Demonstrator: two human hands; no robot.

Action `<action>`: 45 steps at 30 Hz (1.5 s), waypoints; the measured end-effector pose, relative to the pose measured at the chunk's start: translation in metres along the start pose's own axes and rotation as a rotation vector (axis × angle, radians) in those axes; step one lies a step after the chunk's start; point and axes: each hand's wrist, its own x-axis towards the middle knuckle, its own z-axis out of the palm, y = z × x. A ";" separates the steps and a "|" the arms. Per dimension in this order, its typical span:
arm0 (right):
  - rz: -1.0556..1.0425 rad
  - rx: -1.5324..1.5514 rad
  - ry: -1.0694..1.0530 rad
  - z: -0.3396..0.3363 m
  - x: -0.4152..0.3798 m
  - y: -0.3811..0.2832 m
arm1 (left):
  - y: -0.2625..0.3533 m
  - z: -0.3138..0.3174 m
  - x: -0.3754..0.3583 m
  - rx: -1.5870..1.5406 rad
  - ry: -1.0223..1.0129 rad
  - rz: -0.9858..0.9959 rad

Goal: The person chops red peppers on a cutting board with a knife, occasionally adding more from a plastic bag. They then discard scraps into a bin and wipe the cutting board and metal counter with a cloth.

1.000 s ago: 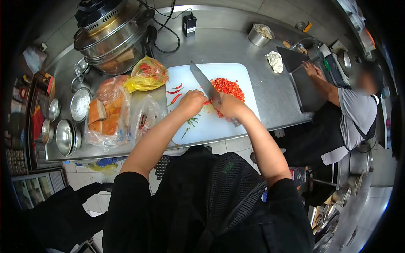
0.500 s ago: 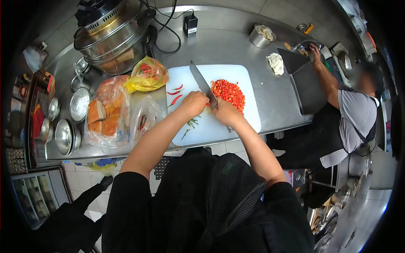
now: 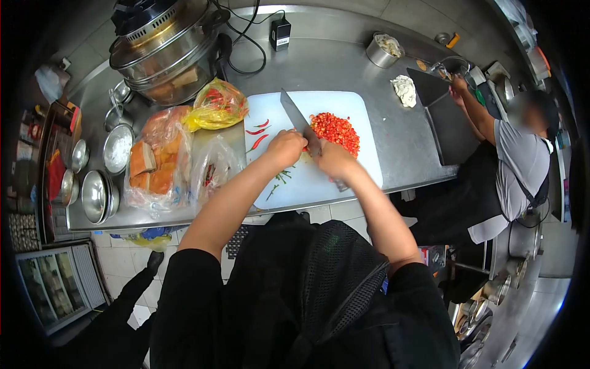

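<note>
My right hand (image 3: pixel 337 161) is closed round the handle of a large kitchen knife (image 3: pixel 295 115), whose blade slants up and left over the white cutting board (image 3: pixel 362 166). Close to the blade's left side, my left hand (image 3: pixel 287 147) is curled with its fingertips on a red chili that is mostly hidden. A heap of chopped red chili (image 3: pixel 335 133) lies just right of the blade. Left of my left hand are several whole red chilies (image 3: pixel 258 142). Green chili stems (image 3: pixel 281 176) are scattered near the board's front edge.
Left of the board are a yellow bag of chilies (image 3: pixel 216 107), a clear plastic bag (image 3: pixel 215 163) and bagged orange-brown blocks (image 3: pixel 161 161). Metal bowls (image 3: pixel 94 195) stand farther left. A white cloth (image 3: pixel 404 91) lies right, where a co-worker (image 3: pixel 522 166) stands at the sink (image 3: pixel 447 132).
My right hand and the knife have shifted slightly right, away from my left fingertips. The co-worker's second hand now shows at the sink. The whole view has shifted a little.
</note>
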 end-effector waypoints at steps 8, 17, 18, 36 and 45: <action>0.020 0.037 -0.036 -0.003 0.006 0.009 | 0.003 -0.001 -0.002 0.000 -0.010 -0.009; -0.005 0.046 0.096 0.024 0.013 0.025 | 0.003 -0.012 -0.014 -0.118 0.038 -0.075; -0.007 0.045 0.093 0.026 0.014 0.026 | 0.001 -0.011 -0.016 -0.136 0.031 -0.104; 0.012 0.056 -0.059 0.000 0.021 0.019 | 0.002 0.001 -0.005 -0.079 0.031 -0.085; -0.016 0.040 -0.019 0.003 0.020 0.019 | -0.002 0.010 -0.005 -0.097 0.075 -0.064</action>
